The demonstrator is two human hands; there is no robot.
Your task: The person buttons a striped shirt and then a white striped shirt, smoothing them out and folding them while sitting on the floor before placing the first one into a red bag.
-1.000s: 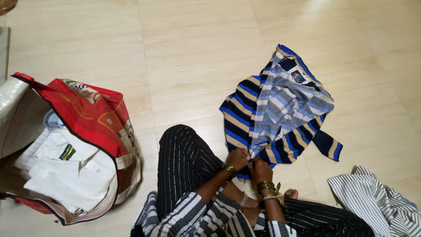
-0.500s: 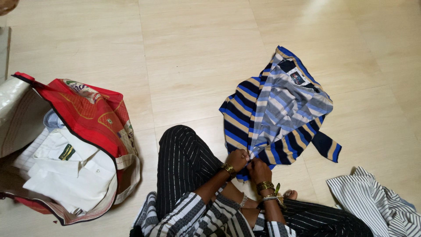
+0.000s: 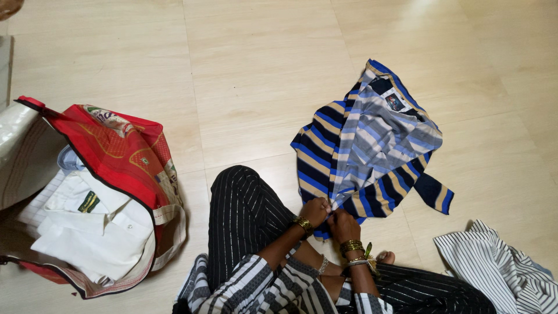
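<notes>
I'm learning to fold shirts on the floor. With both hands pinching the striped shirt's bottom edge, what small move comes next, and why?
Probably draw the hem toward the knees: left hand and right hand pinch the blue striped shirt at its near edge, and it lies rumpled on the floor.

A shirt lies before the hands, a bag left, another garment right.

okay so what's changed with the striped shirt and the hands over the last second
Hardly anything. The blue striped shirt shifted slightly and settled back. Both the left hand and the right hand keep their grip on its lower hem. The red bag with white shirts stayed put.
</notes>
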